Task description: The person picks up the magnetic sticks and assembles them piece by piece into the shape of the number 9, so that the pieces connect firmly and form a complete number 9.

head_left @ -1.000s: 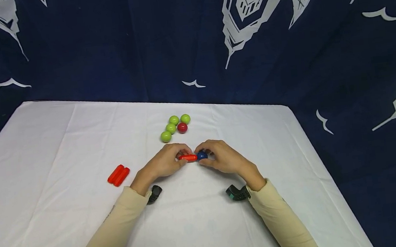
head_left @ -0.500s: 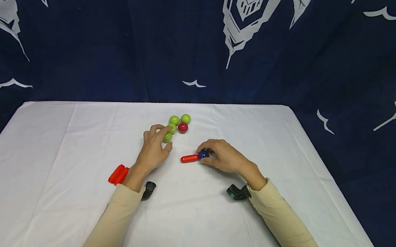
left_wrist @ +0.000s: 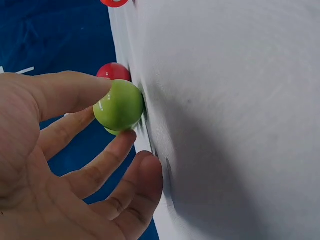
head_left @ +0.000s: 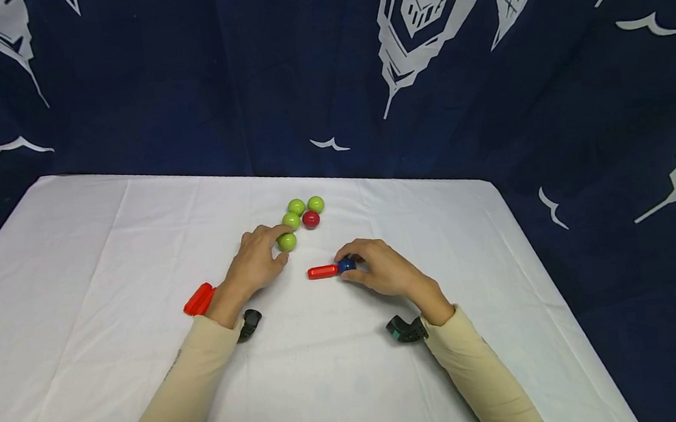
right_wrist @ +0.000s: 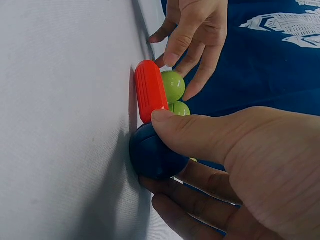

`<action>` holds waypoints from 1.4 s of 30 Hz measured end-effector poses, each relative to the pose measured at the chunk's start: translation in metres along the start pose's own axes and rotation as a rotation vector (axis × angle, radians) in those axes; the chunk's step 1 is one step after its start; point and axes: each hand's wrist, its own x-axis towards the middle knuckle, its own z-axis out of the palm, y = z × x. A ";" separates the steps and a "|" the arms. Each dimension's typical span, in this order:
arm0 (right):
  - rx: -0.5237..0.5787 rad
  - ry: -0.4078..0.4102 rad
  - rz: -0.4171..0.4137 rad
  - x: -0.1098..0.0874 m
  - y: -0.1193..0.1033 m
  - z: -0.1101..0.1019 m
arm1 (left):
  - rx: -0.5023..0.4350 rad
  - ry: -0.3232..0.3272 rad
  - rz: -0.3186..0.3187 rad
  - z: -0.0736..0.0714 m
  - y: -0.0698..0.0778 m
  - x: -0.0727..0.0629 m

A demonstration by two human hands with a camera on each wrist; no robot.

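My left hand (head_left: 253, 261) reaches to the near end of a small ball cluster and pinches a glossy green ball (head_left: 287, 242) between thumb and fingers. In the left wrist view the thumb lies over that green ball (left_wrist: 119, 106), close above the cloth. A dark blue ball (right_wrist: 156, 152) is gripped by my right hand (head_left: 384, 268), its thumb across the top and fingers beneath. Against the blue ball's left side lies a red ribbed rod (head_left: 322, 272), its end meeting the ball; the right thumb tip is right at this joint in the right wrist view.
Beyond the left fingers sit other green balls (head_left: 296, 207) and a red ball (head_left: 311, 220). More red rods (head_left: 199, 299) lie side by side left of the left wrist, partly covered by it. White cloth (head_left: 344, 389) covers the table; a dark blue printed curtain (head_left: 176, 83) hangs behind.
My left hand has let go of the red rod, moved up and left to the balls, and drawn the nearest green ball slightly toward me. The right hand stays on the blue ball.
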 end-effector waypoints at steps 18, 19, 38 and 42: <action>-0.012 0.023 0.009 0.001 -0.001 0.001 | -0.010 -0.118 0.017 -0.003 0.003 -0.004; -0.012 0.025 0.010 0.001 -0.001 0.001 | -0.016 -0.121 0.015 -0.002 0.003 -0.004; -0.005 0.023 0.013 0.003 -0.002 0.002 | -0.009 -0.187 0.033 -0.003 0.007 -0.003; 0.001 0.024 0.000 0.002 -0.002 0.002 | -0.007 -0.198 0.036 -0.002 0.006 -0.003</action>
